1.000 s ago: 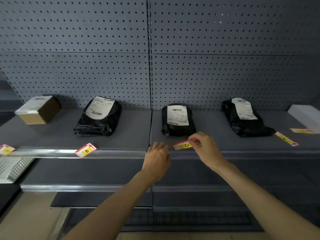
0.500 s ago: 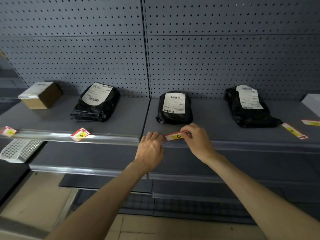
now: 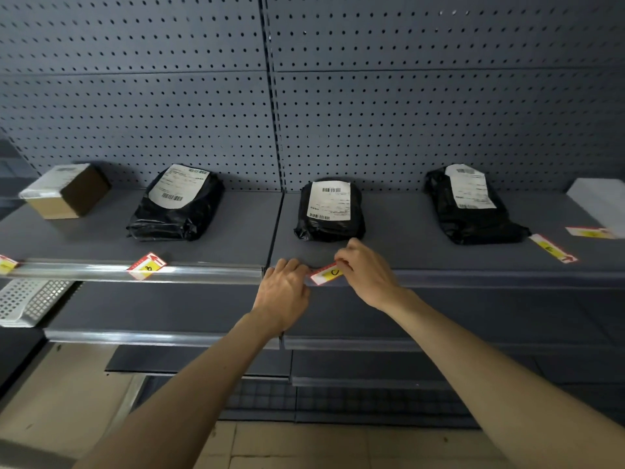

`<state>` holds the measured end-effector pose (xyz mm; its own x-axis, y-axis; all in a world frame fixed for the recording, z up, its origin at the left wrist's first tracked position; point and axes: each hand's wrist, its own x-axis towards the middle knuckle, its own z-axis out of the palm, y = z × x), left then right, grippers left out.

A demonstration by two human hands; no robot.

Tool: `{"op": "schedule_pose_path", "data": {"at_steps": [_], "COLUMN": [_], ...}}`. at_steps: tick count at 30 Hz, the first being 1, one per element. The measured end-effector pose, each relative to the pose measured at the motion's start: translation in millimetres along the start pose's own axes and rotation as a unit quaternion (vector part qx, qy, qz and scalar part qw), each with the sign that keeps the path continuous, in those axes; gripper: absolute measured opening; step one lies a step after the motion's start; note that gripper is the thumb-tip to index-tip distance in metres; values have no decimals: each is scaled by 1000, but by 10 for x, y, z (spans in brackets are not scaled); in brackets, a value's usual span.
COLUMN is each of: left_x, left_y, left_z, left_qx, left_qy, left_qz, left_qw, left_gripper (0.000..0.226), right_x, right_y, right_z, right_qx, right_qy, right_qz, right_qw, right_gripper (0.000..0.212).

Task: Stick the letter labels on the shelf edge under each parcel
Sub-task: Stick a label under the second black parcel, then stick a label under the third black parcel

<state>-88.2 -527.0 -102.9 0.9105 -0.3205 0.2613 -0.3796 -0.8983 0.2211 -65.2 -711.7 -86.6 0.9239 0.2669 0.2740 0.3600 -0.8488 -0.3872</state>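
Note:
A red, white and yellow label marked C (image 3: 327, 273) lies at the shelf edge (image 3: 473, 276) below the middle black parcel (image 3: 330, 211). My right hand (image 3: 365, 272) pinches its right end. My left hand (image 3: 283, 292) rests curled on the edge, its fingertips at the label's left end. Another label (image 3: 146, 265) sits on the edge under the left black parcel (image 3: 177, 203), and one (image 3: 6, 264) at the far left below a cardboard box (image 3: 64, 191). Two loose labels (image 3: 553, 248) (image 3: 590, 232) lie on the shelf near the right black parcel (image 3: 470, 204).
A white box (image 3: 600, 203) stands at the shelf's far right. A white perforated basket (image 3: 30, 301) sits on the lower shelf at left. Grey pegboard (image 3: 304, 96) backs the shelving, with lower shelves and a tiled floor beneath.
Both hands stay at the C label on the shelf edge, my left fingertips having closed in on its left end. The camera view shifted slightly.

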Motion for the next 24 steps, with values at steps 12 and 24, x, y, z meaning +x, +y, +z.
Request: {"op": "schedule_pose_path", "data": {"at_steps": [12, 24], "left_x": [508, 1563], "left_y": [461, 2413], "left_z": [-381, 288], "left_qx": [-21, -44], "left_qy": [38, -5], "left_qz": [51, 173], "left_qw": [998, 984], "left_gripper": [18, 25], "right_x": [-463, -1180], "right_y": [615, 2438], "right_z": [-919, -2017], "right_qx": [-73, -117], "right_qy": [50, 87], "right_qz": [91, 209], "right_qw": [992, 967], "right_gripper": [19, 16]}}
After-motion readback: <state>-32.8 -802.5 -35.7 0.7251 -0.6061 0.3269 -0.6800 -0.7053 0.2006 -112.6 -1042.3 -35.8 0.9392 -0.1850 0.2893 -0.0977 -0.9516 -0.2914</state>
